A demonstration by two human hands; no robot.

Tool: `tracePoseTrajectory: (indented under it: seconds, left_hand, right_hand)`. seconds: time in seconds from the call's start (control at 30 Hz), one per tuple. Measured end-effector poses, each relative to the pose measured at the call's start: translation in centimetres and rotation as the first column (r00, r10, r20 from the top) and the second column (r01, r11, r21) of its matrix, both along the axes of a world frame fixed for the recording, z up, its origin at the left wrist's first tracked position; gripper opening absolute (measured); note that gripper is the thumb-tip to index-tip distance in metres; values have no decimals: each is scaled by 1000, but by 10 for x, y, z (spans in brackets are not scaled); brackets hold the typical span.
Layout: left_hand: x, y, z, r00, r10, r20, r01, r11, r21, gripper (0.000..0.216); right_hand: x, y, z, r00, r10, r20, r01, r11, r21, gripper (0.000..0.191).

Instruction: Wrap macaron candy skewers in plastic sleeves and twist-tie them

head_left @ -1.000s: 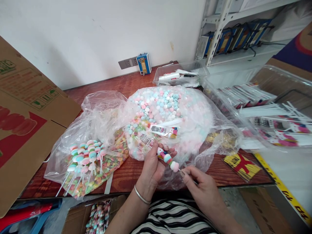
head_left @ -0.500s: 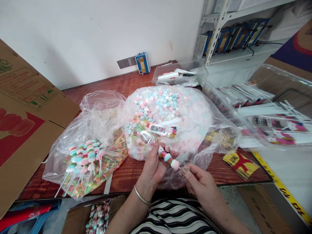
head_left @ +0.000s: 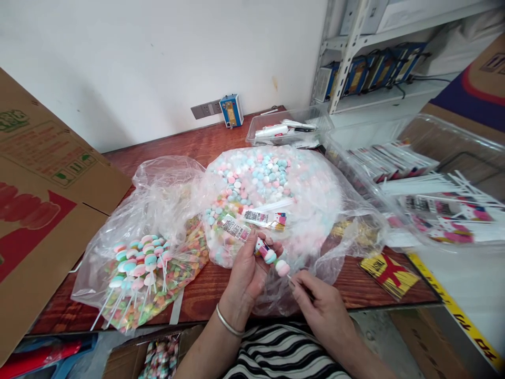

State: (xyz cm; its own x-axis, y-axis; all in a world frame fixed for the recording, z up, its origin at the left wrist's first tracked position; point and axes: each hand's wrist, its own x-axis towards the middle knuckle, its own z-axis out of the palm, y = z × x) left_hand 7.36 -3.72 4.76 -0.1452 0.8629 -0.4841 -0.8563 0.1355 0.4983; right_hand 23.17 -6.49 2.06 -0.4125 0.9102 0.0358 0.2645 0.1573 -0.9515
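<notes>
Your left hand (head_left: 248,273), palm up (bangle (head_left: 229,322) at the wrist), grips the candy skewer (head_left: 282,268) by its printed wrapper (head_left: 261,247); your right hand (head_left: 321,302) pinches its stick, above the wood-grained bench (head_left: 201,300). White wall (head_left: 177,58) behind, metal shelving (head_left: 347,58) rightward.

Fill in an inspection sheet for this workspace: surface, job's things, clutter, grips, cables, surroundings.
Surface: red-brown wood-grain table, partly covered by plastic bags.
Job's things: candy skewer, printed wrapper at its far end, how far inside unclear; bag of pastel candies; pile of candy skewers on a bag of multicoloured candies.
Clutter: clear tray holding white tubes; flat yellow-and-red packet, right.
Grips: left grip, a bare hand, holds the wrapper end; right grip, also bare, pinches the stick end.
Cables: dark cable on the shelf, upper right.
Surroundings: white wall with sockets; cardboard box, left; metal shelf with blue boxes.
</notes>
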Motion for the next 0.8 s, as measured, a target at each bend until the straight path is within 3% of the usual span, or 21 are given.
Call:
tracePoseTrajectory:
  seconds: [0.03, 0.1, 0.17, 0.2, 0.27, 0.33, 0.37, 0.4, 0.43, 0.5, 0.57, 0.67, 0.73, 0.8]
  left_hand:
    - [0, 2, 1, 1000, 22, -19, -22, 1000, -16, 17]
    - [0, 7, 3, 998, 50, -44, -51, 998, -35, 16]
    - [0, 11, 5, 997, 61, -48, -62, 998, -22, 16]
    - [0, 13, 6, 997, 62, -45, -63, 998, -12, 17]
    - [1, 15, 6, 998, 57, -35, -56, 998, 6, 18]
    - [1, 17, 7, 999, 36, -22, -35, 999, 36, 21]
    - [1, 18, 6, 1000, 18, -10, -17, 998, 57, 23]
    - [0, 19, 5, 1000, -4, 6, 3, 997, 78, 25]
    - [-1, 19, 4, 999, -34, 27, 31, 995, 91, 28]
    - [-3, 21, 0, 995, -84, 53, 80, 994, 80, 32]
    - [-7, 24, -5, 998, -53, 21, 52, 997, 55, 29]
    - [-12, 27, -9, 994, 79, -74, -73, 994, 75, 25]
    - [-14, 28, -10, 992, 106, -66, -99, 990, 98, 24]
    - [-15, 29, -8, 995, 100, -27, -97, 989, 107, 12]
  right_hand:
    - [-1, 1, -1, 995, -20, 99, 1, 982, 188, 28]
    - [-4, 4, -3, 972, -92, 218, -21, 884, 468, 29]
    - [-6, 8, -4, 954, -154, 259, -36, 794, 606, 30]
    - [-7, 10, -4, 952, -163, 258, -32, 787, 617, 30]
    - [-10, 15, -2, 971, -117, 207, -1, 868, 496, 30]
    - [-12, 20, 0, 998, -38, 59, 27, 985, 169, 32]
    - [-14, 23, 1, 998, -19, -52, 16, 998, -56, 33]
    - [-15, 25, 2, 985, -27, -173, -23, 959, -283, 35]
    - [-17, 27, 2, 956, -62, -286, -84, 878, -471, 37]
    - [-19, 30, 0, 882, -157, -444, -219, 697, -682, 40]
    - [-21, 31, -2, 832, -220, -508, -288, 612, -737, 41]
    - [-23, 33, -7, 833, -240, -498, -265, 617, -741, 41]
    - [-23, 34, -10, 879, -205, -431, -181, 692, -698, 41]
    - [-22, 34, -12, 949, -131, -286, -39, 853, -521, 36]
